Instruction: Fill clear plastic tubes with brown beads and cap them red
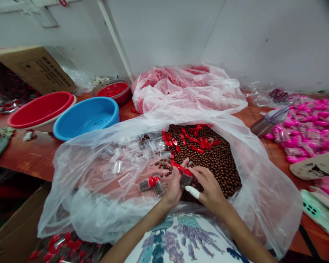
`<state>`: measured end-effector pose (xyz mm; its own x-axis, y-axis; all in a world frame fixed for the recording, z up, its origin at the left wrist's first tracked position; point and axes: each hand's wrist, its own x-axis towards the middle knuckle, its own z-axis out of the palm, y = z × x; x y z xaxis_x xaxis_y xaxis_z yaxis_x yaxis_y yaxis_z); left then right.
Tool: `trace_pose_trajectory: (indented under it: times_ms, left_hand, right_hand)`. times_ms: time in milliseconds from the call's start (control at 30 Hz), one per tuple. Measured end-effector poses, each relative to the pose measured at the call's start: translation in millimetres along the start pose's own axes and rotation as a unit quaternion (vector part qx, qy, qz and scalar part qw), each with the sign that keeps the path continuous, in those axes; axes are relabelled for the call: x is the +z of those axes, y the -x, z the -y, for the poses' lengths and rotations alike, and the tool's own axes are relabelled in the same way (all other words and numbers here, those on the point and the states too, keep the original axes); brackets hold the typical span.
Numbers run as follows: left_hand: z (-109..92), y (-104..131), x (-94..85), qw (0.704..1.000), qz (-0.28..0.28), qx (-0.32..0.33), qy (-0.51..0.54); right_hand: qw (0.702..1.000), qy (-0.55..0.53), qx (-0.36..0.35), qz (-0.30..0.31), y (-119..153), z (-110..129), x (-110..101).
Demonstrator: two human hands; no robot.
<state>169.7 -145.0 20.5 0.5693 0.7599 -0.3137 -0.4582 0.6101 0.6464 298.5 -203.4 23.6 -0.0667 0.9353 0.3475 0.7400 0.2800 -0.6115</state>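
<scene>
Just over a heap of brown beads (220, 164), both my hands meet at a small clear container (186, 180) with dark contents and a red top. My left hand (173, 190) is closed on its left side, with a red plastic cap piece (177, 166) at the fingertips. From the right, my right hand (209, 187) grips the same container, its thumb wrapped in white. Loose red caps (197, 140) lie on the beads. To the left are clear empty containers (117, 167) and two filled, red-capped containers (150, 183). My fingers partly hide the held container.
A translucent plastic sheet (265, 186) surrounds the beads. Behind stands a bagged red heap (186, 86). Blue (84, 118) and red (42, 109) basins are at left. Pink-capped containers (312, 128), a metal flask (268, 122) and a phone (320, 213) lie at right.
</scene>
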Motion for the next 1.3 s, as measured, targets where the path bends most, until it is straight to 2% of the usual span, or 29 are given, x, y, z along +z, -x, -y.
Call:
trace_pose_trajectory:
  times_ms: [167, 267, 367, 500, 633, 767, 900, 1000, 1167, 1300]
  left_hand:
    - [-1, 2, 3.1, 0.999, 0.015, 0.002, 0.031]
    - [-4, 1, 2.5, 0.998, 0.040, -0.019, 0.040]
    - [-10, 0, 0.2, 0.995, 0.053, -0.051, 0.062]
    - [-15, -2, -3.3, 0.994, 0.030, -0.093, 0.056]
    - [-12, -3, -6.4, 0.993, 0.000, -0.116, 0.019]
    - [-8, -4, -7.4, 0.991, -0.003, -0.136, 0.012]
    - [-5, -3, -6.7, 0.993, -0.029, -0.115, 0.003]
    - [-5, -1, -5.7, 0.994, -0.040, -0.096, -0.012]
    - [-3, 4, -6.0, 0.991, -0.051, -0.112, -0.047]
    - [5, 8, -9.2, 0.989, -0.071, -0.113, -0.065]
  right_hand:
    - [0.999, 0.036, -0.020, -0.011, 4, -3, 2]
    - [0.999, 0.035, -0.015, -0.030, 4, -7, 2]
    - [0.998, 0.039, -0.043, -0.010, 2, -8, -5]
    - [0.994, 0.067, -0.072, 0.044, 0, -5, -10]
    - [0.995, 0.074, -0.054, 0.032, 2, -4, -4]
    - [0.996, 0.067, -0.043, 0.039, 4, -6, 1]
    - [0.995, 0.067, -0.042, 0.065, 4, -7, 1]
    - [0.995, 0.071, -0.047, 0.053, 4, -7, 3]
    - [0.993, 0.091, -0.068, 0.029, 1, -8, 6]
    - [0.988, 0.100, -0.110, 0.034, 1, -9, 8]
